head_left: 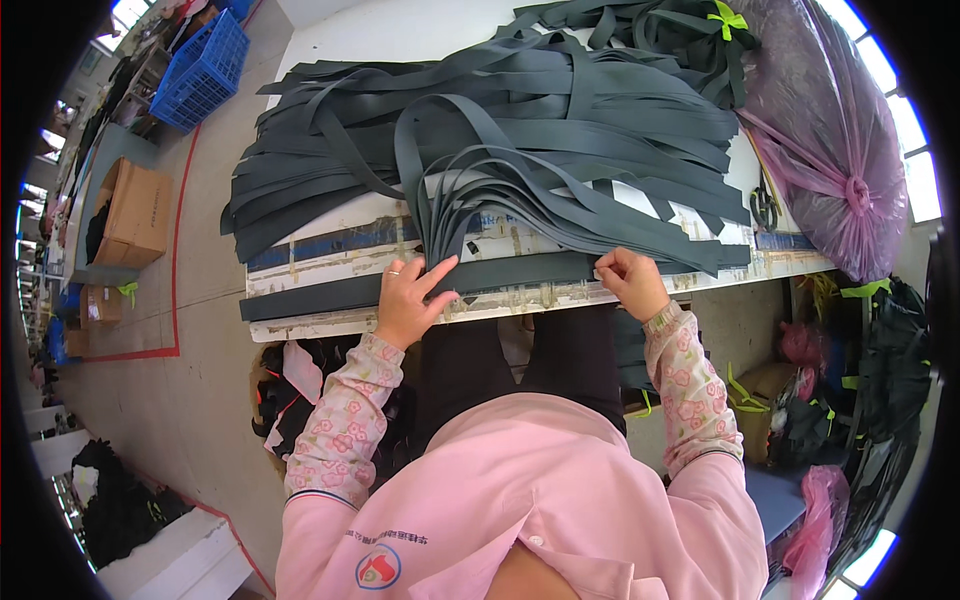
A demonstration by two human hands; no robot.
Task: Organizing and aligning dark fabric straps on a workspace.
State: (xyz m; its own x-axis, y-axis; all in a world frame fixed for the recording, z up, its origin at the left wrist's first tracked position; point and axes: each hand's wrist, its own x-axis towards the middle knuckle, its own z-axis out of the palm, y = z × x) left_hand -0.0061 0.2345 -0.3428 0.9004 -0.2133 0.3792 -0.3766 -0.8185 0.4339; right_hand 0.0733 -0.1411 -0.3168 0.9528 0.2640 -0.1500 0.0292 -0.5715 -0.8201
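Note:
A long dark grey strip (520, 272), like webbing or elastic band, lies flat along the front edge of the white table. My left hand (408, 298) rests over it with the fingers apart, beside the lower end of a curved bundle of strips (480, 185). Farther right, my right hand (632, 282) has its thumb and fingers pinched at the upper edge of the flat strip. The bundle arches up from near my left fingertips and runs down to the right, behind my right hand. Beyond it spreads a broad pile of matching strips (340, 125).
Scissors (764, 205) with dark handles lie at the table's right side, by a knotted pink plastic bag (835, 140). More strips, tied with a yellow-green band (728, 18), sit at the back right. A blue crate (208, 68) and a cardboard box (138, 215) stand to the left.

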